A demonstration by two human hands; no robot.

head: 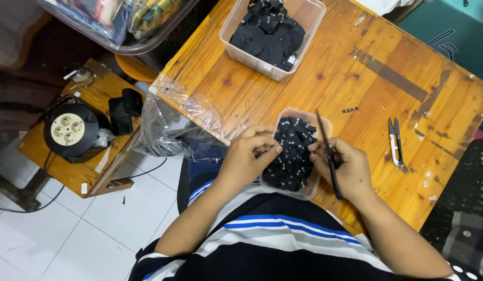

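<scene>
— Starting big: what's on the wooden table (324,88)?

— Far side, a clear tub of black tape rolls (272,32). At the near edge, a small clear tray of black labels (294,154), between both hands.

— The hands?

— Left hand (246,156) has its fingertips pinched together at the labels. Right hand (345,169) is curled around dark scissors (329,155), blades pointing away.

— Anything smaller?

— Thread snips (395,141) lying apart to the right.

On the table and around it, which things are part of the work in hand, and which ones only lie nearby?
In use:
- left hand
- right hand
- scissors
- small tub of black labels

Lying about:
- thread snips
- large tub of black pieces
- plastic bag
- cable reel
</scene>
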